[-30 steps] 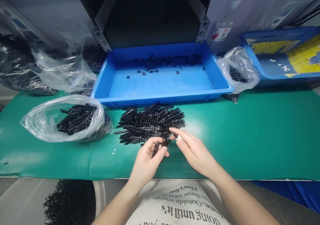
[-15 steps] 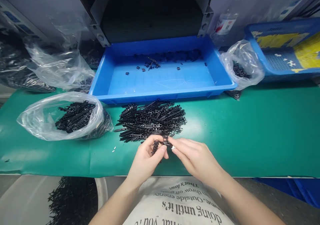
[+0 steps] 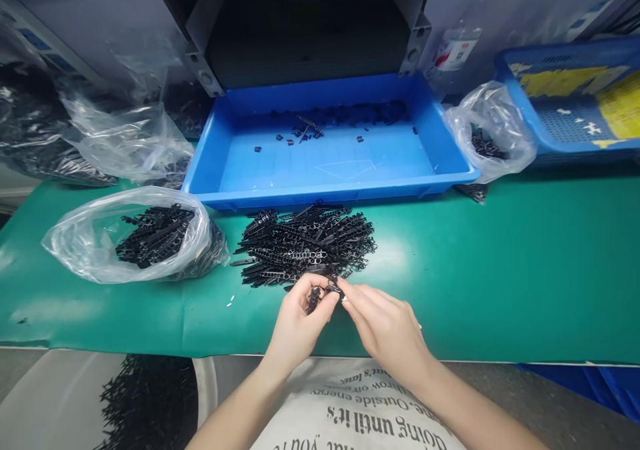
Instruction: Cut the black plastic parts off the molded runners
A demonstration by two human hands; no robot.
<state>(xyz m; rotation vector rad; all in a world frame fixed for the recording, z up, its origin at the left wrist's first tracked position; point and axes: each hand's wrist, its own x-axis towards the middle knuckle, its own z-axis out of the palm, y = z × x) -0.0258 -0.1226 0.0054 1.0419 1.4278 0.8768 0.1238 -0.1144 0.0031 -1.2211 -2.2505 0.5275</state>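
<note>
The left hand (image 3: pixel 299 320) pinches a black plastic strip (image 3: pixel 314 299) in its fingertips; the right hand (image 3: pixel 385 327) grips its other end, just below the heap of strips (image 3: pixel 305 247).

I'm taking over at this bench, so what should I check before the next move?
1. Left hand holds the black plastic piece: ok.
2. Right hand has a firm grip on that piece: cannot tell, the fingers hide it.
3. Pile of black plastic strips sits on the green mat, clear of the hands: ok.
4. Blue tray is unobstructed: ok.
5. Mat free of loose bits: not ok, white flecks lie left of the hands.
</note>
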